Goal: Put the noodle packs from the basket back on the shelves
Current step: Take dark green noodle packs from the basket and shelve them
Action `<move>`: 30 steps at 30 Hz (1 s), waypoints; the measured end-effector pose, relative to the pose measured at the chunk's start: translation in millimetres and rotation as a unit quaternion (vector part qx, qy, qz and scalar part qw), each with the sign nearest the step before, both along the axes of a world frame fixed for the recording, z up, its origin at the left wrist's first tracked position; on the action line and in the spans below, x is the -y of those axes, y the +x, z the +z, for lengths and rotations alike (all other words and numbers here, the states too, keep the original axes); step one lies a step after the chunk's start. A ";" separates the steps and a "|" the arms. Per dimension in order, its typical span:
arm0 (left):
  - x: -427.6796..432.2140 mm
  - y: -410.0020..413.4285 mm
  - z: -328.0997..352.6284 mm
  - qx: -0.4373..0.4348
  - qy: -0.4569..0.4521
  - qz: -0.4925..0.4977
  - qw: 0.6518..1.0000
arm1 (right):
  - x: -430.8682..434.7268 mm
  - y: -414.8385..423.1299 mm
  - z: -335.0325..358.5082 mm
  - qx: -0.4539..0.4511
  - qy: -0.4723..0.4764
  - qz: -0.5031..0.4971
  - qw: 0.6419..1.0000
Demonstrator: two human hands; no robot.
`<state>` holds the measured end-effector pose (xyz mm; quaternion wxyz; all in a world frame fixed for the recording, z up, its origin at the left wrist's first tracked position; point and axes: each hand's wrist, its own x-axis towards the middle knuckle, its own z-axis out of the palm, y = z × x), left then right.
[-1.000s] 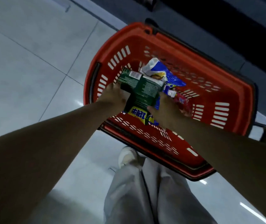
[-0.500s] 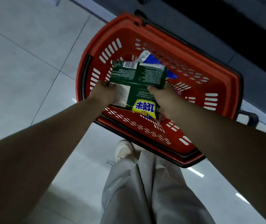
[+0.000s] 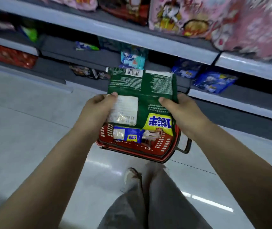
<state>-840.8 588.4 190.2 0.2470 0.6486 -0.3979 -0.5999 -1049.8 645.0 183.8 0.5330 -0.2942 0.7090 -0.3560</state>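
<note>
A green noodle pack (image 3: 148, 90) with a barcode at its top and a yellow label at its lower corner is held up in front of me. My left hand (image 3: 99, 108) grips its left edge and my right hand (image 3: 181, 109) grips its right edge. Below it on the floor stands the red basket (image 3: 163, 146), partly hidden by the pack. Inside the basket lie a blue noodle pack (image 3: 128, 134) and a pinkish pack (image 3: 151, 136). The shelves (image 3: 115, 32) rise just beyond.
Pink noodle bags (image 3: 214, 19) fill the top shelf on the right. Blue packs (image 3: 213, 81) lie on the low shelf to the right, a light blue pack (image 3: 132, 58) stands behind the green one, and red packs (image 3: 8, 55) sit at far left. My legs and shoe (image 3: 132, 177) are below.
Both hands have lifted the green pack out of the basket and up toward the shelves. My head has risen, so the shelves are now in view and the basket looks smaller.
</note>
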 end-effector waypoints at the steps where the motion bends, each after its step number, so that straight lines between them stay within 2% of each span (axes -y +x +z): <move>1: -4.6 -4.7 24.4 0.002 -0.016 -0.005 1.000 | -9.1 -2.3 27.0 -0.004 -0.018 -0.013 1.000; 6: -34.2 -33.5 131.1 -0.016 -0.089 -0.065 0.994 | -55.7 -27.6 140.2 -0.011 -0.106 -0.096 0.990; 11: -59.0 -76.0 214.5 -0.035 -0.167 -0.143 0.975 | -97.8 -59.8 220.1 -0.052 -0.188 -0.151 0.969; 20: -105.8 -188.1 329.5 -0.103 -0.322 -0.228 0.913 | -158.6 -157.6 329.0 -0.086 -0.331 -0.229 0.911; 24: -133.4 -247.1 367.5 -0.141 -0.387 -0.222 0.884 | -186.9 -214.0 369.7 -0.110 -0.374 -0.226 0.893; 30: -171.3 -339.8 412.3 -0.185 -0.480 -0.127 0.848 | -222.0 -301.3 418.0 -0.140 -0.421 -0.222 0.868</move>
